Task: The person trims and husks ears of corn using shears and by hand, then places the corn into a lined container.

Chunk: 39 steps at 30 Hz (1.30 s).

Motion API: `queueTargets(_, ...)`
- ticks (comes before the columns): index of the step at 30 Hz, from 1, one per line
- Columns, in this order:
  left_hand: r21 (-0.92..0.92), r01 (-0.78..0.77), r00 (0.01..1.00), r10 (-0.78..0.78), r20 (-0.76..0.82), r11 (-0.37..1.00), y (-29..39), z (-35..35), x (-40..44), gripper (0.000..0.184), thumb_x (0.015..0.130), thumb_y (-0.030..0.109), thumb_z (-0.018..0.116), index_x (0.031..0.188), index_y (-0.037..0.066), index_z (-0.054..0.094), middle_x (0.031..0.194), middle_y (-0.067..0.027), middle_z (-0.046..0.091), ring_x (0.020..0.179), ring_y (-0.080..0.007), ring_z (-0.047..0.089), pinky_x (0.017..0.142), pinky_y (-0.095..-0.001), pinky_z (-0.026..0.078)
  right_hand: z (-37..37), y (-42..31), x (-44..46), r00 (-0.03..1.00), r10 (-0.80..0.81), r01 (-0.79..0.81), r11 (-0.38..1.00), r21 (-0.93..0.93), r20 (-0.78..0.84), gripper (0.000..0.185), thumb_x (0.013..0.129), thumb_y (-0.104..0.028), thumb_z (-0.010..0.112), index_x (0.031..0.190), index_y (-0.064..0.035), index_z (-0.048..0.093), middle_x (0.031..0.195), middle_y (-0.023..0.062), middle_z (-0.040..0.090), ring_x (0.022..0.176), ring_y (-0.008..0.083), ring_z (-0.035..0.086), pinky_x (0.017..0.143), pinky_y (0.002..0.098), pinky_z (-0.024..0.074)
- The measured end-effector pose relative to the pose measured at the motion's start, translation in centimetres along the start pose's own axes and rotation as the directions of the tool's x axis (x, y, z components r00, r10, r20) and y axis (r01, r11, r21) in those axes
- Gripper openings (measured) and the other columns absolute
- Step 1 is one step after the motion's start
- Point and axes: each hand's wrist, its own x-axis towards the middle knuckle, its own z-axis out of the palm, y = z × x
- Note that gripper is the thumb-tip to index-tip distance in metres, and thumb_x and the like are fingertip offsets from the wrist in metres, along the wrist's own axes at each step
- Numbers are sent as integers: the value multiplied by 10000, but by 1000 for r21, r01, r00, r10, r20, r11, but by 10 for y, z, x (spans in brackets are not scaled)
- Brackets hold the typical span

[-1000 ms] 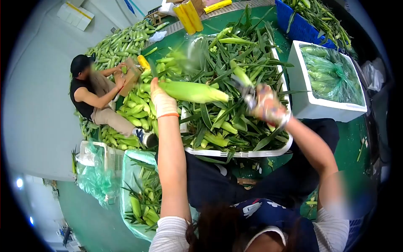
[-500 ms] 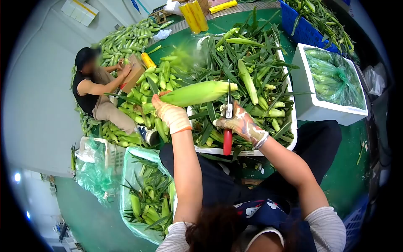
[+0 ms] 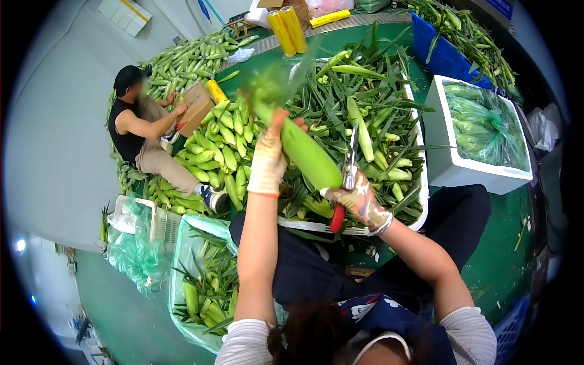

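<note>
My gloved left hand (image 3: 272,152) is wrapped round a green ear of corn (image 3: 311,157), which slants from upper left down to the right. Its leafy upper end is smeared by motion. In my right hand (image 3: 363,204), wearing a patterned glove, is a pair of pruning shears (image 3: 350,164) with a red handle; the blades point up, close beside the lower end of the ear. Beneath both hands stands a white tub (image 3: 420,207) heaped with husk leaves (image 3: 322,97) and some ears. A pile of trimmed corn (image 3: 213,146) lies left of my left hand.
A co-worker (image 3: 137,128) sits at the left, hands on a cardboard box (image 3: 196,109). At the right stands a white foam box (image 3: 438,152) of bagged corn, with a blue basket (image 3: 429,45) behind. A green-lined container (image 3: 182,243) of corn is at my lower left.
The ear has swung from nearly level to a steep slant, its right end dropping toward me. My left hand moved up and right; the shears shifted slightly right and tilted.
</note>
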Motion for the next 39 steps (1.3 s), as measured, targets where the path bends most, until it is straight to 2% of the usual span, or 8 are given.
queueTargets(2,54,72,997,-71,-20,996,7,7,-22,477,779,263,748,1111,15,514,958,-150,630,872,-257,640,810,-410,525,5,10,-10,998,-47,33,956,292,43,616,663,-71,796,1137,-75,402,944,53,558,869,190,587,778,329,524)
queueTargets(9,597,35,992,-102,79,801,17,-3,-38,308,728,114,710,968,-13,565,730,-77,622,649,-170,622,598,-294,511,-13,-33,-12,938,231,18,714,-700,260,832,630,-392,811,1199,28,374,1049,221,554,976,311,564,865,369,457)
queueTargets(17,872,-158,891,-315,328,463,16,7,-49,188,681,127,706,774,-10,615,669,-62,612,591,-139,553,583,-281,464,-42,-75,18,858,190,141,807,-573,478,625,654,-201,809,1138,-29,455,888,34,529,813,138,499,698,290,454)
queueTargets(21,558,369,674,-628,389,743,-4,4,-45,281,684,48,737,899,4,562,745,-84,626,624,-200,619,620,-321,528,-63,-72,8,794,212,84,890,-448,569,439,696,-111,770,1054,-25,532,760,4,575,721,99,551,641,266,489)
queueTargets(25,667,242,698,-604,385,705,-14,3,-35,239,653,27,706,833,0,550,717,-98,606,625,-201,616,605,-298,503,-87,-40,-15,860,412,-488,835,253,300,256,764,-48,679,957,-28,512,637,76,563,471,165,547,467,299,485)
queueTargets(28,559,169,779,-457,428,812,3,-23,-21,247,623,47,702,809,7,544,715,-94,607,643,-195,610,611,-285,478,-97,-41,-12,899,337,-346,938,-17,280,263,810,-190,691,959,-38,537,701,60,602,541,119,563,495,264,473)
queueTargets(33,449,-128,990,138,11,884,84,-121,-8,269,740,146,719,948,10,615,820,-67,632,756,-153,597,721,-281,482,-91,-30,1,888,410,-335,887,-318,208,310,766,-114,722,1024,-32,571,861,37,630,671,104,579,547,251,476)
queueTargets(39,-130,-442,611,191,-768,888,83,-368,82,453,914,360,570,1227,36,531,1220,-106,564,1091,-259,528,965,-396,406,-77,5,22,817,577,-548,774,-318,-1,300,753,-65,699,1024,-11,583,832,60,636,679,140,619,523,261,493)
